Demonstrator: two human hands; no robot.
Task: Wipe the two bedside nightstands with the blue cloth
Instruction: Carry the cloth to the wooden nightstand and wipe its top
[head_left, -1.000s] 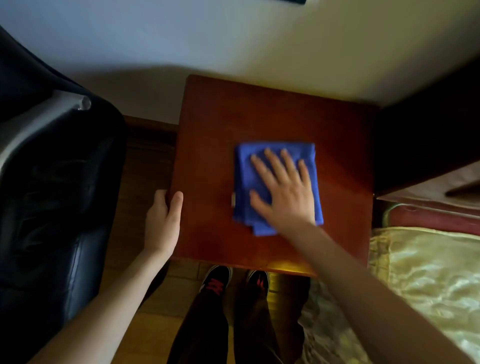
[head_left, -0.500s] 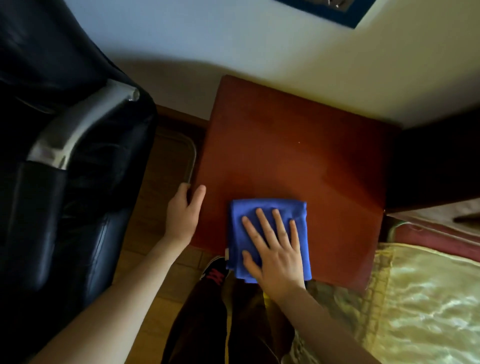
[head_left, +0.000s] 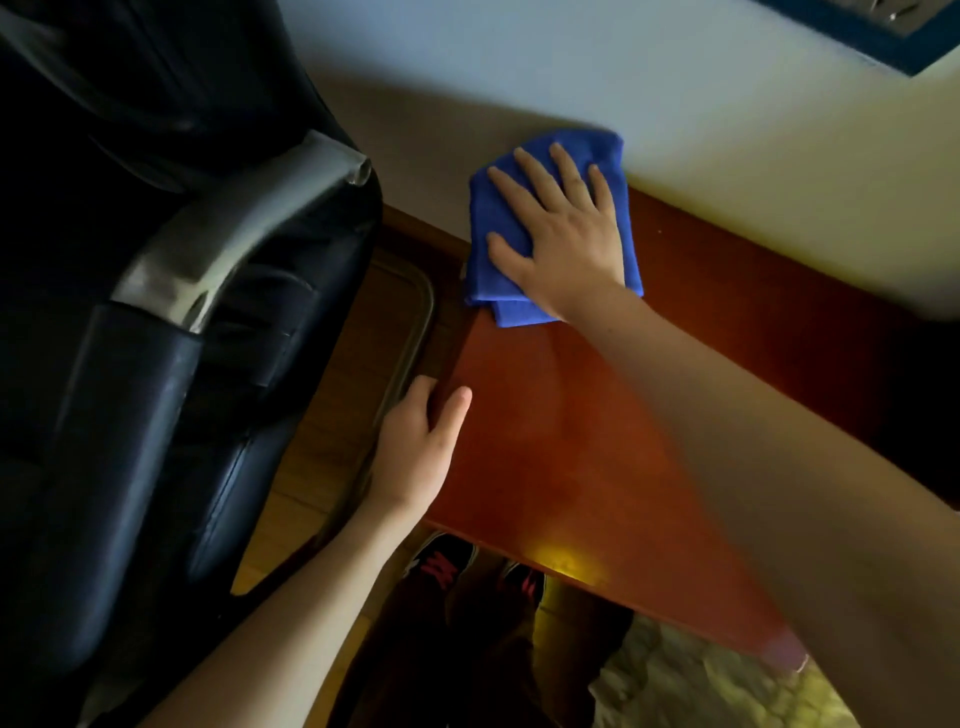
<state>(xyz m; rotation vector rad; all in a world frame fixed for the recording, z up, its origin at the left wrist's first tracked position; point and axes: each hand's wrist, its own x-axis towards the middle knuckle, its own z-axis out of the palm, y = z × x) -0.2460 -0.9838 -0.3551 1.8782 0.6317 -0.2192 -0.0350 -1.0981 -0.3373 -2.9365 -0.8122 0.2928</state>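
A reddish-brown wooden nightstand (head_left: 582, 447) fills the middle of the view, its back edge against the wall. The folded blue cloth (head_left: 488, 260) lies on its far left corner, touching the wall. My right hand (head_left: 561, 239) presses flat on the cloth, fingers spread. My left hand (head_left: 415, 457) grips the nightstand's left edge, thumb on top. Only this one nightstand is in view.
A black leather armchair (head_left: 156, 364) with a silver arm stands close on the left. Wooden floor (head_left: 374, 332) shows between them. My legs and shoes (head_left: 441, 564) are below the front edge. Gold bedding (head_left: 701, 686) lies at the lower right. A blue-framed panel (head_left: 893, 47) hangs on the wall.
My right hand has slid the cloth from the near front edge to the far left corner by the wall. My left hand has stayed on the left edge.
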